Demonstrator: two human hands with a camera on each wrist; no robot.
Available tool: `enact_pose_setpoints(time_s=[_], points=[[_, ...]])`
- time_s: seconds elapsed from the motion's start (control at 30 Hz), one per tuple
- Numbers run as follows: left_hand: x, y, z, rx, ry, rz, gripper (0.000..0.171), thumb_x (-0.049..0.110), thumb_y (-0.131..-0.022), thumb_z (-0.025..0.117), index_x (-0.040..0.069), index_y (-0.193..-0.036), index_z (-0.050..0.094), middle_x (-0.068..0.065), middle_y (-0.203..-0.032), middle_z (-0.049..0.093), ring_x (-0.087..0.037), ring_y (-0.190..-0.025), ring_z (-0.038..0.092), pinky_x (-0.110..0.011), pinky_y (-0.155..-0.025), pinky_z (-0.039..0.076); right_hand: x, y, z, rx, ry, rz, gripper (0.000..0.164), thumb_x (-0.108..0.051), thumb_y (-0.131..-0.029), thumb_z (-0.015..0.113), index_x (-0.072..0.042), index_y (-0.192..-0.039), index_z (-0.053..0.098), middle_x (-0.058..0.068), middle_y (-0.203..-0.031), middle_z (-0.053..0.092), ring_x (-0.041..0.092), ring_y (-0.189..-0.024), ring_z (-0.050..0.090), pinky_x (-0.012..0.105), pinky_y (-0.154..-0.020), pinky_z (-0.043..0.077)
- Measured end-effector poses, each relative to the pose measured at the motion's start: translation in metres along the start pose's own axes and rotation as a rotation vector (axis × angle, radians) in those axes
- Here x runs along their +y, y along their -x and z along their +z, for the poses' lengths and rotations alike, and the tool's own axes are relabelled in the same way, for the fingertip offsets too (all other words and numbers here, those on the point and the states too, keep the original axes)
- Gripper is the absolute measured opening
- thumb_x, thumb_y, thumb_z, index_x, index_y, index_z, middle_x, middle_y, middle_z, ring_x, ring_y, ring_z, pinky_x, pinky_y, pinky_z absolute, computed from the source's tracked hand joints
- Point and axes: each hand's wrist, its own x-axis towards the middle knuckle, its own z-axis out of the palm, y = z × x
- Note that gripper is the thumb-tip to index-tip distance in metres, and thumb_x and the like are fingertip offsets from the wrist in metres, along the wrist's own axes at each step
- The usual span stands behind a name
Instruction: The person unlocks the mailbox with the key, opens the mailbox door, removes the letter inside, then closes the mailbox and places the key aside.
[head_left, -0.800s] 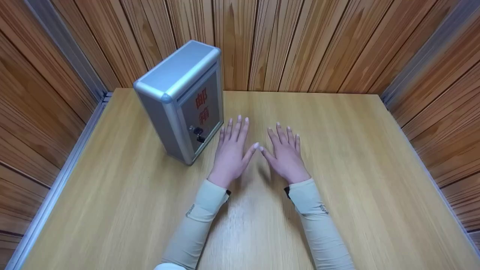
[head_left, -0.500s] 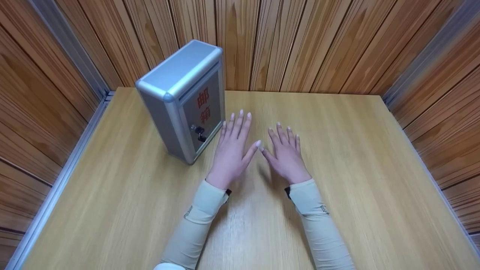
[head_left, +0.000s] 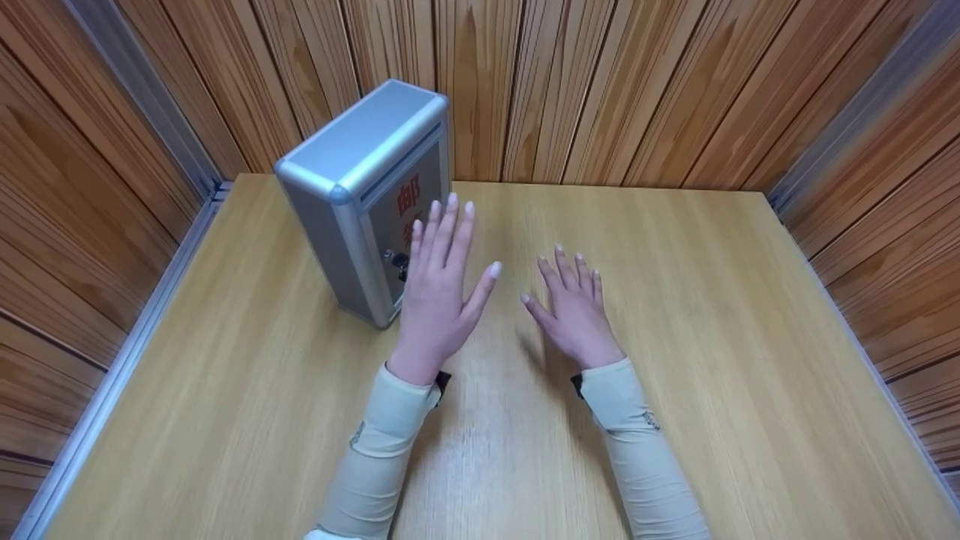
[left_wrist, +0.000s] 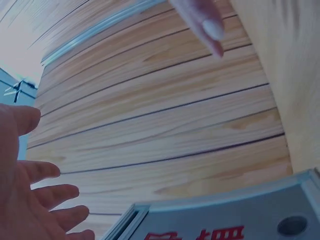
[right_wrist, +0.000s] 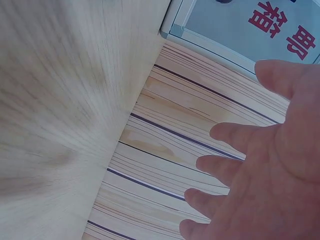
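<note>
A silver metal mailbox (head_left: 358,139) stands upright at the left of the table, red characters on its front. Low on that front is a lock (head_left: 391,259) with a dark key in it, partly behind my left hand (head_left: 435,307). This hand hovers in front of the mailbox, fingers straight and thumb spread, holding nothing; its palm faces the mailbox front (left_wrist: 230,215) in the left wrist view. My right hand (head_left: 576,319) is held over the middle of the table with fingers extended and nothing in it. Its palm side (right_wrist: 270,165) shows in the right wrist view.
The wooden table (head_left: 720,337) reaches back to a wood-panelled wall (head_left: 600,90). More panelling closes in both sides, with metal rails (head_left: 124,352) along the edges. Pale sleeves cover both forearms.
My left hand first edges forward, then lifts and shifts left toward the mailbox front, now covering part of the lettering and key. The right hand stays nearly still.
</note>
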Motion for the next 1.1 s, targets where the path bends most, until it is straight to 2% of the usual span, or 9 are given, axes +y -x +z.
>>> enact_pose_setpoints(time_s=[0.33,0.47,0.57,0.87,1.1], points=[[-0.014,-0.006,-0.029,0.228,0.032,-0.016,0.063,0.033,-0.087,0.051,0.005,-0.138,0.028,-0.012,-0.145,0.019,-0.033,-0.131,0.013,-0.049,-0.103,0.007,-0.001,-0.004,0.001,-0.01,-0.023,-0.006,0.069,-0.058,-0.086,0.038,-0.019,-0.141,0.025,0.006,-0.148,0.007,0.032,-0.132,-0.001,0.051,-0.102,-0.003],[-0.021,-0.006,-0.042,0.327,0.03,-0.063,0.062,0.032,-0.086,0.05,0.003,-0.137,0.029,-0.013,-0.144,0.02,-0.033,-0.131,0.013,-0.049,-0.104,0.006,-0.002,-0.006,0.002,0.005,-0.025,-0.024,0.069,-0.058,-0.086,0.037,-0.019,-0.141,0.025,0.006,-0.148,0.008,0.028,-0.133,-0.004,0.049,-0.103,-0.003],[-0.028,-0.005,-0.05,0.373,0.018,-0.122,0.063,0.032,-0.085,0.049,0.003,-0.137,0.03,-0.012,-0.144,0.02,-0.031,-0.132,0.012,-0.048,-0.104,0.005,-0.002,-0.007,0.002,0.022,-0.032,-0.039,0.067,-0.056,-0.087,0.038,-0.018,-0.141,0.026,0.006,-0.147,0.009,0.024,-0.133,-0.005,0.048,-0.103,-0.003],[-0.047,0.0,-0.062,0.431,0.047,-0.263,0.065,0.029,-0.084,0.054,0.002,-0.137,0.028,-0.01,-0.145,0.018,-0.026,-0.133,0.008,-0.042,-0.105,0.003,-0.007,-0.018,0.005,0.049,-0.064,-0.07,0.066,-0.054,-0.088,0.036,-0.017,-0.141,0.024,0.006,-0.147,0.014,0.026,-0.133,0.007,0.046,-0.104,0.006],[-0.057,0.003,-0.065,0.387,0.034,-0.366,0.068,0.031,-0.087,0.052,0.008,-0.142,0.018,-0.004,-0.147,0.01,-0.021,-0.134,0.003,-0.036,-0.106,0.005,-0.014,-0.037,0.016,0.017,-0.166,-0.082,0.065,-0.054,-0.088,0.037,-0.019,-0.142,0.022,0.006,-0.146,0.016,0.027,-0.132,0.013,0.044,-0.104,0.012]])
